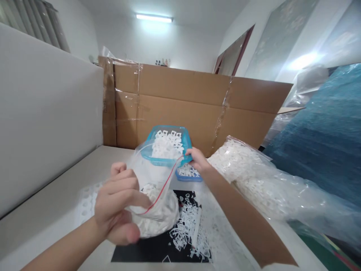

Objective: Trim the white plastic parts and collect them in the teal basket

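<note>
My left hand point(118, 205) has its fingers curled, with one finger pressed at the mouth of a clear zip bag point(166, 190) that has a red seal strip. The bag stands open and holds many small white pieces at its bottom. My right hand point(197, 160) grips the right rim of a blue tray point(158, 162), which is tilted towards the bag's mouth. A heap of white plastic pieces point(167, 145) lies in the tray. Where the bag's far edge meets the tray near my right fingers, I cannot tell whether they pinch it too.
A second blue tray point(191, 178) with white pieces sits beneath. Thin white scraps point(187, 226) cover part of a black mat point(146, 250). Large filled plastic bags point(262, 180) line the right. A cardboard sheet point(180, 101) stands behind; a perforated white sheet point(87, 199) lies left.
</note>
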Tool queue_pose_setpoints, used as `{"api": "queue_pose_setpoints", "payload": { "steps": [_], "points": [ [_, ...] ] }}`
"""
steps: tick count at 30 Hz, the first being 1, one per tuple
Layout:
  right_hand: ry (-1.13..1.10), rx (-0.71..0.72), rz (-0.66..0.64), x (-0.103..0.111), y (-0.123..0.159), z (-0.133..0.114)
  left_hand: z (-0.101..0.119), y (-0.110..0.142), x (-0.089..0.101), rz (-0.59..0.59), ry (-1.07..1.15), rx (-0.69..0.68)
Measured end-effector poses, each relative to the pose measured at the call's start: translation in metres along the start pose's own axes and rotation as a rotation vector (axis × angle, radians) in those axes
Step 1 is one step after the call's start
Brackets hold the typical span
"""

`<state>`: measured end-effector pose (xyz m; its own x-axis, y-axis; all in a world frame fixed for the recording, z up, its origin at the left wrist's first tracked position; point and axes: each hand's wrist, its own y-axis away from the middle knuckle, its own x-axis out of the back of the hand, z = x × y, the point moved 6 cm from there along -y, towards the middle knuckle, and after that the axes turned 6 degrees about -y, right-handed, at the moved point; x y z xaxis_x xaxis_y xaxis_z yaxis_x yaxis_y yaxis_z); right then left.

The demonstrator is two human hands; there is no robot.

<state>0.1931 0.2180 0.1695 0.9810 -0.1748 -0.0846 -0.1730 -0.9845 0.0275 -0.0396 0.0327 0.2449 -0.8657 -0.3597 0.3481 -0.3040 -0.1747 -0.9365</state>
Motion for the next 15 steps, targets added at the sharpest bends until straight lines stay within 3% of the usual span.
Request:
{"api": "queue_pose_setpoints", "payload": {
  "steps": [5,8,11,15],
  "points": [
    [0.142,-0.008,0.138,0.066,0.001,-0.067,-0.012,-0.005,-0.015,-0.046,-0.090,0.044],
    [0.238,0.029,0.214,0.093,0.005,-0.088,-0.026,-0.009,-0.025,-0.058,-0.144,0.074],
    [0.335,0.050,0.275,0.109,0.006,-0.081,-0.046,-0.010,-0.032,-0.041,-0.171,0.126],
    [0.436,0.082,0.334,0.122,-0.001,-0.052,-0.081,-0.010,-0.036,0.039,-0.198,0.190]
  ]
}}
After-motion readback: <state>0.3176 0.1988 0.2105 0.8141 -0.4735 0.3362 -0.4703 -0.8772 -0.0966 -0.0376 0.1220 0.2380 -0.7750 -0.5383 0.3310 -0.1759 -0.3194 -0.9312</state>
